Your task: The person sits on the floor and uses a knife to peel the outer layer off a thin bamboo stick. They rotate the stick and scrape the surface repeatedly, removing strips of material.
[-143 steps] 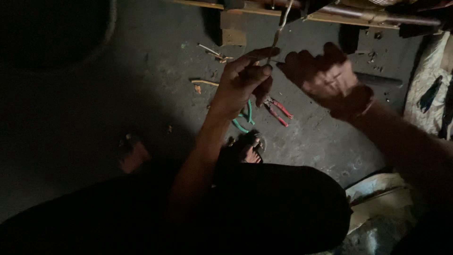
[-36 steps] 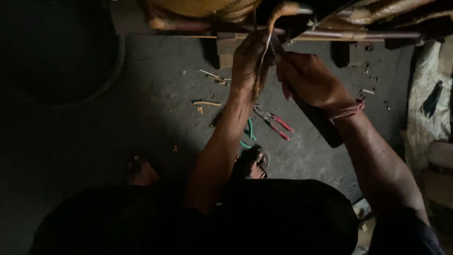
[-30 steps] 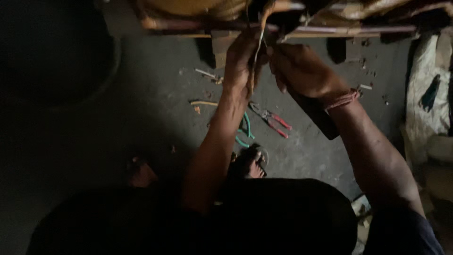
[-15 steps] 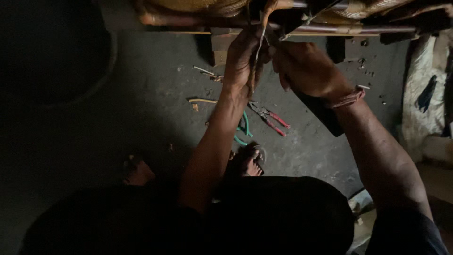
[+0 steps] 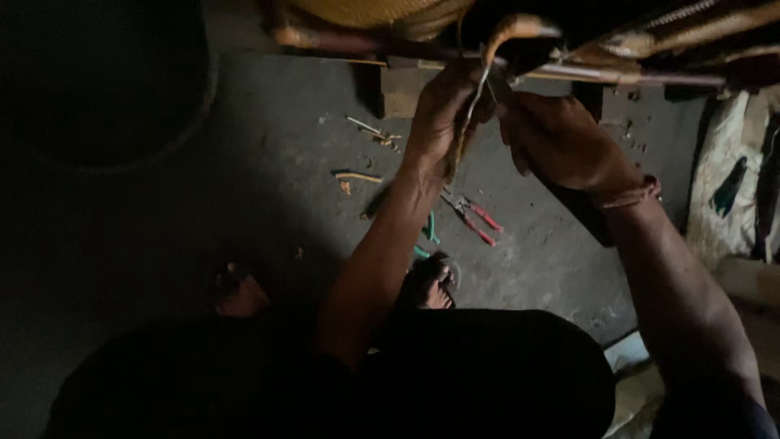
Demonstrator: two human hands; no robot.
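Cane strip (image 5: pixel 467 122) hangs from the frame rail (image 5: pixel 569 73) at 12 o'clock, pinched in the left hand (image 5: pixel 443 122), whose grip is closed on it. The right hand (image 5: pixel 561 142) has risen from mid-air to the rail since 4.8 s ago; its grip is curled, contents not discernible. Pliers (image 5: pixel 473 218) lie unmoved on the floor (image 5: pixel 244 203) at 6 o'clock of the hands. Work has shifted onto the frame.

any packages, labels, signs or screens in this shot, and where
No screens, signs or readable labels show.
Nearest to a package: a pale sack or bag with a dark patch, at the right edge beside the right hand; too dim to tell more.
Pale flat sheet or wrapper, low right on the floor, partly hidden by the right arm.
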